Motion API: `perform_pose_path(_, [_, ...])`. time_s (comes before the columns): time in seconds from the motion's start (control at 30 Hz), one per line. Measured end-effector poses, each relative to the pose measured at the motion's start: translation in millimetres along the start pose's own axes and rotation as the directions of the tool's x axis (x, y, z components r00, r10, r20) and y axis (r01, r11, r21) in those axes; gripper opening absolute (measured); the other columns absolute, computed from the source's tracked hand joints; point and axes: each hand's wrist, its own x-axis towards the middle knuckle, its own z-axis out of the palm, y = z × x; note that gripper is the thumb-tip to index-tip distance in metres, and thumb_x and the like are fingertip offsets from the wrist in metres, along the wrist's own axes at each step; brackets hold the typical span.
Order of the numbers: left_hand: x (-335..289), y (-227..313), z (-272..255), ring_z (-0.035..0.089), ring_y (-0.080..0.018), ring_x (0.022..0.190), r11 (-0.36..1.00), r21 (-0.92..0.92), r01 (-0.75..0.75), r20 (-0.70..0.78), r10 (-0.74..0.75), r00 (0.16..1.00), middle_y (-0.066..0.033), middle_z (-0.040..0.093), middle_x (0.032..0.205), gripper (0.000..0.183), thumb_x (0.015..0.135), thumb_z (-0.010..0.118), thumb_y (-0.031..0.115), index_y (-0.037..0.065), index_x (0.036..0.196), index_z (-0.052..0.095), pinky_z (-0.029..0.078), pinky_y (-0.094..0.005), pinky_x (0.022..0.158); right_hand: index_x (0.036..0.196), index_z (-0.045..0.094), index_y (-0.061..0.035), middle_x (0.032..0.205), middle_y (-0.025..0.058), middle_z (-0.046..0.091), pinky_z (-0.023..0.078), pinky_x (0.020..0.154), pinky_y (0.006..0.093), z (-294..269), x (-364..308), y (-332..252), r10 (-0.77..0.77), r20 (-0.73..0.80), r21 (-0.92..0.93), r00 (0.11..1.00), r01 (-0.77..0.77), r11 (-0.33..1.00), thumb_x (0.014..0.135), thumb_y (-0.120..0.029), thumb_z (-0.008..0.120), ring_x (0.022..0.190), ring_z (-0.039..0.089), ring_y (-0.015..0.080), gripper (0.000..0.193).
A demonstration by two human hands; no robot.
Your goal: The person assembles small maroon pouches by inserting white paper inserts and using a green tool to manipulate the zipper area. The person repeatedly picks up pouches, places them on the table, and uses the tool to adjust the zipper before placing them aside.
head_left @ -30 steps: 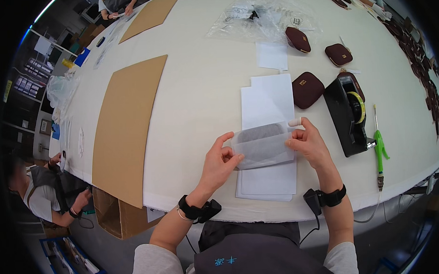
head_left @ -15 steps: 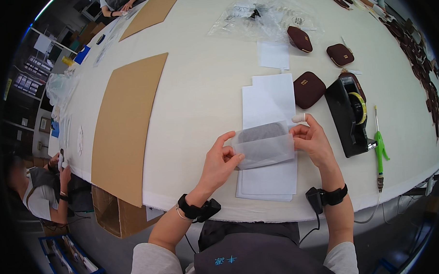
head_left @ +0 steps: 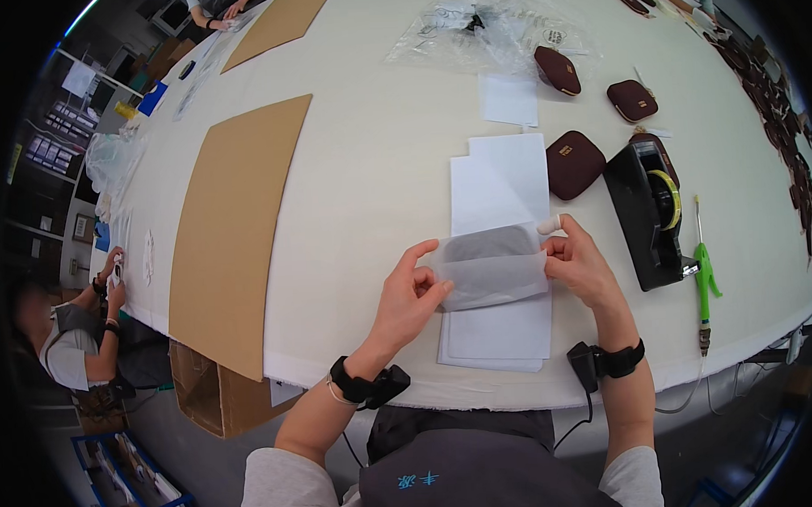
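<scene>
Between my two hands is a folded sheet of translucent white paper (head_left: pixel 496 284), and a dark flat shape (head_left: pixel 491 243) shows grey through its upper part. My left hand (head_left: pixel 405 291) pinches the left edge of the sheet between thumb and fingers. At the opposite edge, my right hand (head_left: pixel 583 263) is closed on the paper, its index finger raised and wearing a white fingertip cover. Beneath the wrapped item lie overlapping sheets of white paper (head_left: pixel 498 192). Just beyond my right hand rests a dark maroon zip pouch (head_left: pixel 574 165).
A black tape dispenser (head_left: pixel 636 223) and a green air gun (head_left: pixel 703 274) are to the right. More maroon pouches (head_left: pixel 632 101) lie farther back, near clear plastic bags (head_left: pixel 497 31). Large brown cardboard (head_left: pixel 240 232) covers the left side. Co-workers (head_left: pixel 82 332) sit around the table.
My hands and the folded paper stay almost in place. At the far left, the co-worker's hands have risen with a small object. The view has shifted slightly.
</scene>
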Motion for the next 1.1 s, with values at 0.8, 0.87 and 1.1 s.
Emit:
perform_pose_path(0.8, [11,1,7,0.038,-0.0035,0.058,0.985,0.130,-0.115,-0.050,0.122,0.991,0.0042,0.045,0.063,0.038,0.089,0.056,0.002,0.002,0.127,0.049,0.034,-0.0203,0.054,0.101,0.053,0.0001,0.086,0.0080,0.061,0.050,0.073,0.0301,1,-30,-6,-0.533,-0.345,-0.499,0.773,0.330,0.801,0.080,0.008,0.055,0.078,0.060,0.0173,0.023])
perform_pose_path(0.87, [9,1,6,0.038,-0.0035,0.058,0.982,0.153,-0.107,-0.048,0.116,0.992,0.0042,0.045,0.063,0.038,0.090,0.055,0.003,0.002,0.128,0.049,0.034,-0.0203,0.054,0.100,0.056,-0.0011,0.095,0.0079,0.063,0.048,0.083,0.0356,16,-39,-16,-0.686,-0.051,-0.650,0.726,0.497,0.575,0.078,0.005,0.060,0.090,0.059,0.0220,0.023])
perform_pose_path(1.1, [10,1,7,0.042,-0.0035,0.061,0.995,0.065,-0.076,-0.014,0.077,0.997,0.0040,0.046,0.064,0.045,0.090,0.059,0.007,0.002,0.132,0.043,0.035,-0.0194,0.055,0.112,0.058,-0.0044,0.133,0.0066,0.052,0.031,0.108,0.0461,44,-41,3,-0.523,0.355,-0.807,0.775,0.537,0.247,0.075,-0.010,0.071,0.129,0.044,0.0246,0.040])
